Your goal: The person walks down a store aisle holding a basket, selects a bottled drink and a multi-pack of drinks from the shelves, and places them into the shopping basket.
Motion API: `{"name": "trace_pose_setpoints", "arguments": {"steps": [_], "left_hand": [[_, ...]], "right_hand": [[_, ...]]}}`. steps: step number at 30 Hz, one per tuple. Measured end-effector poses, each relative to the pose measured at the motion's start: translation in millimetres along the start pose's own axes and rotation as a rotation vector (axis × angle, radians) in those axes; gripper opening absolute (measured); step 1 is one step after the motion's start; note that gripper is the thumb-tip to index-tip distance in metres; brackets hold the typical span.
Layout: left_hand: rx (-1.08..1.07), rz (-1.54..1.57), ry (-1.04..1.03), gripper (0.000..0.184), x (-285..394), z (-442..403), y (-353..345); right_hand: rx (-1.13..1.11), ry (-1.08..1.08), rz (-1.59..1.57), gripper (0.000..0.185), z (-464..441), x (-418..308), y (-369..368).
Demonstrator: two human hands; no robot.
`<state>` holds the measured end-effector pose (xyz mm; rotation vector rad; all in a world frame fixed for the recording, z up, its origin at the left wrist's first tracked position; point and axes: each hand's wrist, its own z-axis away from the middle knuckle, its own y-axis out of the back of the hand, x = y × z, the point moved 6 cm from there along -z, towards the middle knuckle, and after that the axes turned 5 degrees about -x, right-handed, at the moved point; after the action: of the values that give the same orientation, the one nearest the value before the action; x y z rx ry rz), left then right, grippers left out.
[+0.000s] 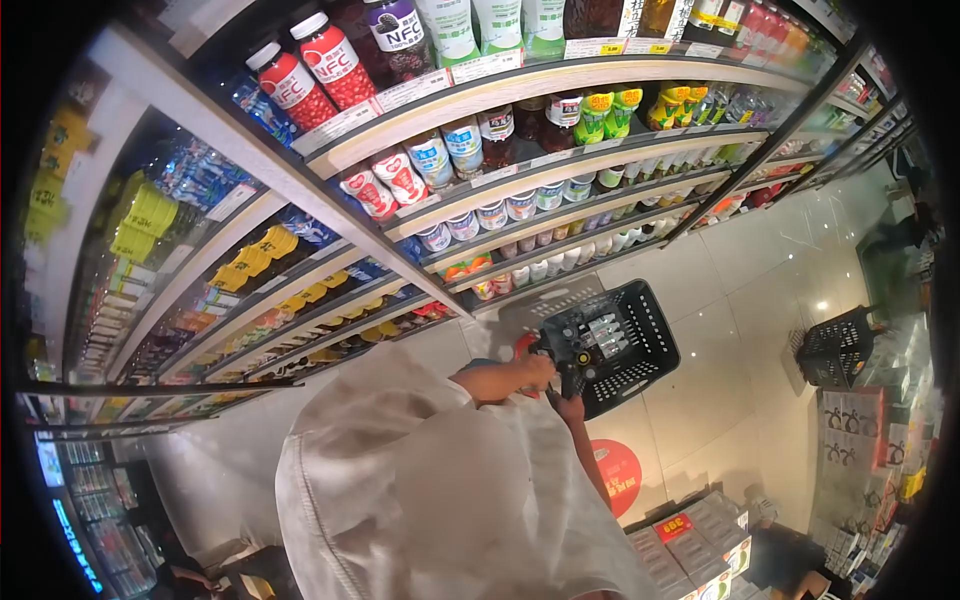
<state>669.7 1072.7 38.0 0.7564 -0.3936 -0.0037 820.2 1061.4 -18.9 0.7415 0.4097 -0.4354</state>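
A black shopping basket (655, 335) with perforated sides is low in front of me, near the foot of the drink shelves. Several bottles (604, 335) with pale labels lie inside it, beside a dark item with a yellow ring (583, 358). My left hand (541, 372) is at the basket's near edge, its fingers curled and partly hidden. Just to its right, my right hand (570, 405) is at the same near edge, small and dark, and its fingers cannot be made out. Something red (524, 346) shows beside my left hand.
Drink shelves (560, 75) run along the left and ahead, holding red NFC bottles (335, 62). Another black basket (838, 350) stands on the tiled floor at the right. Stacked boxes (690, 550) are at the lower right, near a round red floor sticker (616, 478).
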Motion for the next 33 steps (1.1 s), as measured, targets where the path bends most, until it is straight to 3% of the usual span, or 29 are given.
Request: {"name": "trace_pose_setpoints", "arguments": {"steps": [4, 9, 12, 14, 16, 18, 19, 20, 21, 23, 33], "left_hand": [[-0.053, -0.033, 0.083, 0.040, -12.0, 8.3, -39.7], [-0.087, -0.120, 0.084, 0.045, -15.6, 31.5, -52.2], [-0.073, 0.034, 0.160, 0.042, -17.5, 49.5, -47.9], [-0.183, 0.033, 0.142, 0.039, -18.6, 63.3, -46.3], [-0.141, 0.012, 0.057, 0.039, -18.1, 77.2, -45.1], [-0.021, 0.031, -0.055, 0.044, -32.1, 66.6, -68.1], [0.005, 0.092, -0.014, 0.046, -39.0, 66.4, -77.0], [0.312, -0.001, -0.365, 0.041, -45.4, 63.1, -84.2], [0.111, 0.078, -0.261, 0.043, -46.8, 70.0, -82.5], [-0.041, 0.118, -0.171, 0.046, -56.6, 75.0, -89.2], [-0.125, 0.030, -0.181, 0.045, -85.7, 107.6, -116.3]], "right_hand": [[-0.049, -0.042, -0.021, 0.062, 31.8, -21.4, -15.8], [-0.091, -0.081, 0.002, 0.050, 46.8, -26.9, -39.1], [-0.065, -0.010, -0.038, 0.048, 48.9, -21.6, -56.8], [-0.079, 0.016, -0.038, 0.048, 58.9, -22.1, -68.6], [-0.095, 0.009, -0.069, 0.053, 76.2, -41.3, -61.2], [0.050, 0.099, -0.038, 0.070, 46.8, -9.2, -97.5], [0.015, 0.094, -0.130, 0.070, 27.2, 15.7, -127.3], [0.215, 0.152, 0.077, 0.065, 38.6, 3.0, -121.4], [0.044, -0.013, -0.079, 0.062, 34.4, 12.6, -134.2], [0.013, -0.078, -0.104, 0.061, 50.6, -5.6, -130.2], [0.075, -0.013, -0.226, 0.063, 107.0, -47.1, -164.1]]}}
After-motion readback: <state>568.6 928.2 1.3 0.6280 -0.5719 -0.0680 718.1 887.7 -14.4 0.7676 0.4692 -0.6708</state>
